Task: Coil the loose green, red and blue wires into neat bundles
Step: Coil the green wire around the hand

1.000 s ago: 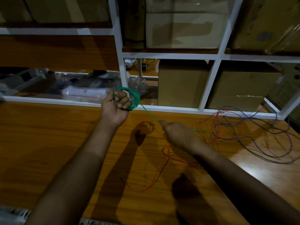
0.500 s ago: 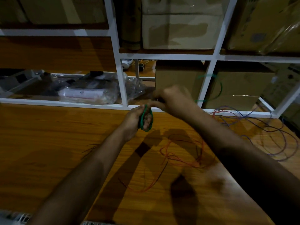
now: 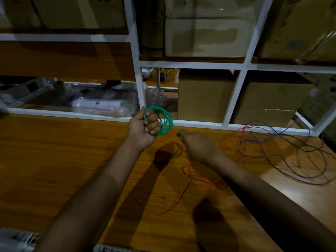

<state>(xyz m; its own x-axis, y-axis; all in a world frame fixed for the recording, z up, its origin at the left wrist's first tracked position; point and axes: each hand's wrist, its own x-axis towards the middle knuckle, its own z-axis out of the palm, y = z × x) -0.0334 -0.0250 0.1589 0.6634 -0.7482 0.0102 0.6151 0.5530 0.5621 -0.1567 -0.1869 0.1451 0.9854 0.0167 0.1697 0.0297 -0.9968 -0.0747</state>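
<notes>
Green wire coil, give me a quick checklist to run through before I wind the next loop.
1. Thin green wire coil gripped by the left hand: ok, the fingers are curled through the loops.
2. Loops lying together: ok, they form one round bundle.
3. Free green strand pinched by the right hand: ok, it runs from the coil to the fingertips.
4. Remaining green length free of snags: cannot tell, it fades behind the right hand.
5. Loose red wire out of the way: not ok, it lies on the wooden table under the right forearm.
6. Loose blue wire clear: ok, it lies off to the right.
</notes>
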